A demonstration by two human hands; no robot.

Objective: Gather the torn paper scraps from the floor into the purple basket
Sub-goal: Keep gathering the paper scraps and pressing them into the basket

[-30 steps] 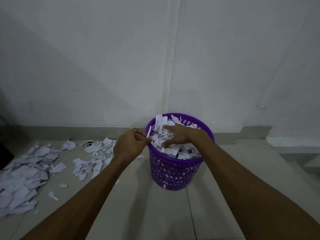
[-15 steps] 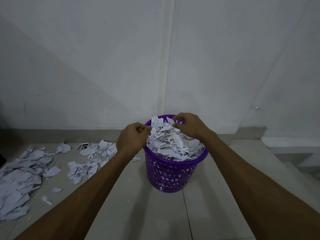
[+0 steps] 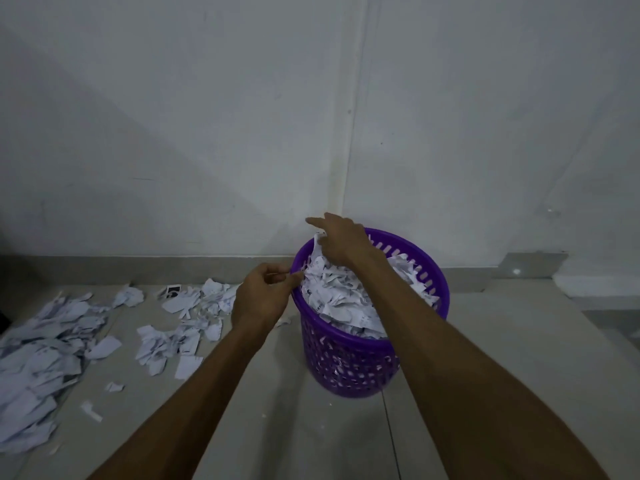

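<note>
The purple basket [image 3: 346,368] stands on the tiled floor near the wall, heaped to the rim with white paper scraps [image 3: 339,296]. My left hand [image 3: 263,296] is at the basket's left rim, its fingers curled and pinching the rim. My right hand [image 3: 341,240] hovers over the far left of the heap. Its index finger points left while the thumb and other fingers pinch an upright paper strip [image 3: 316,249]. More torn scraps lie on the floor: a large pile [image 3: 41,358] at far left and a smaller patch [image 3: 180,327] beside my left hand.
A white wall [image 3: 311,116] with a grey skirting strip rises right behind the basket. At the right a raised white ledge [image 3: 595,282] sits along the floor. Bare tiles [image 3: 277,427] stretch in front of the basket.
My right hand has lifted off the middle of the heap and moved to its far left edge, index finger now stretched out. The left hand stays at the rim.
</note>
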